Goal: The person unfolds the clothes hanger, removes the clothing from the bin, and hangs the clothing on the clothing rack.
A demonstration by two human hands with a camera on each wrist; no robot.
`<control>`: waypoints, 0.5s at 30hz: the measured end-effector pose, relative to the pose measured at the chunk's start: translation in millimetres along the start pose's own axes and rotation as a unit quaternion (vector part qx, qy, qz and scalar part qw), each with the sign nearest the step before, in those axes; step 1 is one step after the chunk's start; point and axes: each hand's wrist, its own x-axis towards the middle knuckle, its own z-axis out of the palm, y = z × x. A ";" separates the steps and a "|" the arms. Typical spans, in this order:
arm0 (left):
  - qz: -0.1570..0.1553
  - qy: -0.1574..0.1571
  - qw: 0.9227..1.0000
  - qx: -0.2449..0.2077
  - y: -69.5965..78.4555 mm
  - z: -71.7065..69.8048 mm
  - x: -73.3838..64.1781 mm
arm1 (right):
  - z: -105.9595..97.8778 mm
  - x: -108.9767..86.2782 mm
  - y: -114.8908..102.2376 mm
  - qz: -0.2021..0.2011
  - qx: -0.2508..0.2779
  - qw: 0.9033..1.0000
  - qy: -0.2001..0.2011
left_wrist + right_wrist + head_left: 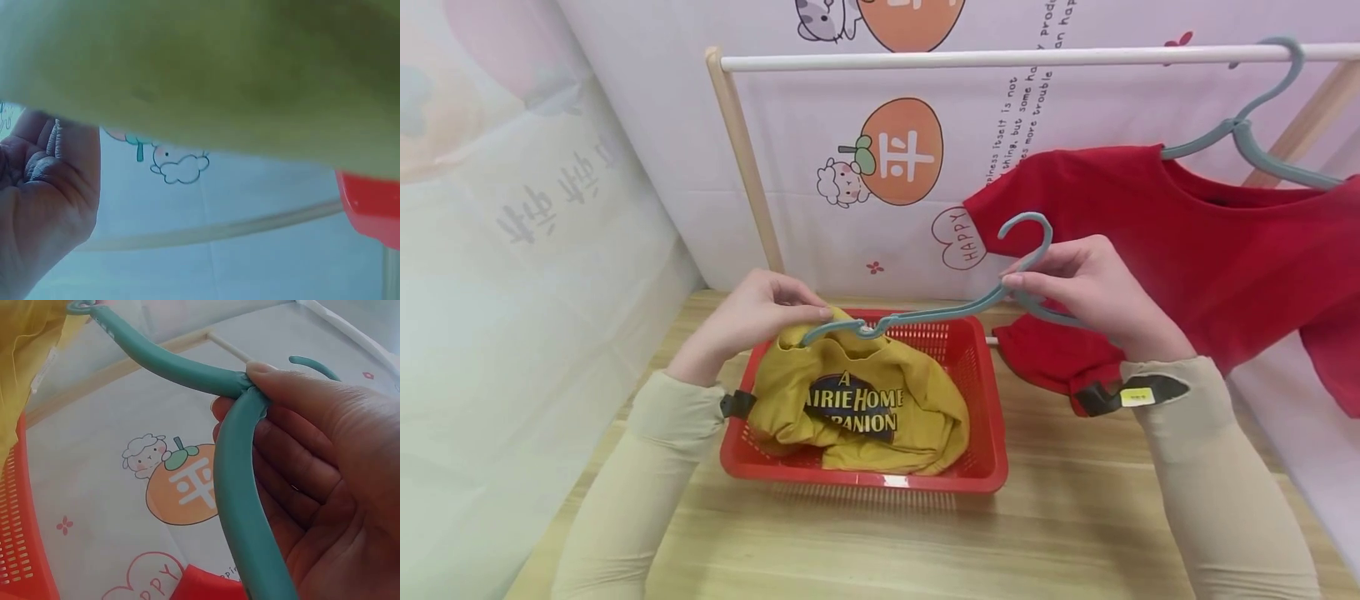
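A yellow T-shirt (925, 392) with dark lettering lies bunched in a red plastic basket (996, 433). My left hand (763, 312) pinches the shirt near its collar. One end of a blue-green hanger (936, 315) is inside the neck opening. With thumb and fingers, my right hand (1093, 283) grips that hanger just below its hook; in the right wrist view the thumb presses on the hanger's joint (245, 387). Yellow cloth (206, 75) covers the upper part of the left wrist view, where the left fingertips are hidden.
To the right, a red T-shirt (1210, 250) hangs on another blue-green hanger (1277, 158) from a white rod (925, 60) with wooden posts (745, 158). Behind is a printed white backdrop (685, 125). The basket stands on a wood-grain table (865, 550).
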 end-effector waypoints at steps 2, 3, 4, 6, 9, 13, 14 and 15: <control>0.006 -0.008 1.000 0.000 3.1 1.8 1.7 | 1.2 1.3 -0.9 -0.007 0.001 1.000 -0.004; 0.010 -0.011 1.000 0.001 4.4 2.8 2.8 | 1.8 1.9 -1.3 -0.011 0.003 1.000 -0.006; 0.013 -0.015 1.000 0.001 5.7 3.9 4.1 | 2.7 2.7 -1.9 -0.015 0.004 1.000 -0.007; 0.021 -0.023 1.000 -0.003 8.2 6.3 6.9 | 5.2 4.4 -3.1 -0.022 0.009 1.000 -0.010; 0.036 -0.038 0.999 -0.011 13.5 11.0 11.6 | 12.3 6.8 -5.4 -0.034 0.017 0.999 -0.017; 0.054 -0.055 0.997 -0.029 22.9 18.6 17.3 | 25.6 9.1 -8.6 -0.047 0.041 0.998 -0.030; 0.055 -0.058 0.996 -0.035 25.3 20.6 18.6 | 29.0 9.4 -9.5 -0.051 0.048 0.997 -0.032; 0.058 -0.060 0.996 -0.038 27.2 22.4 19.8 | 32.0 9.6 -10.2 -0.055 0.054 0.996 -0.033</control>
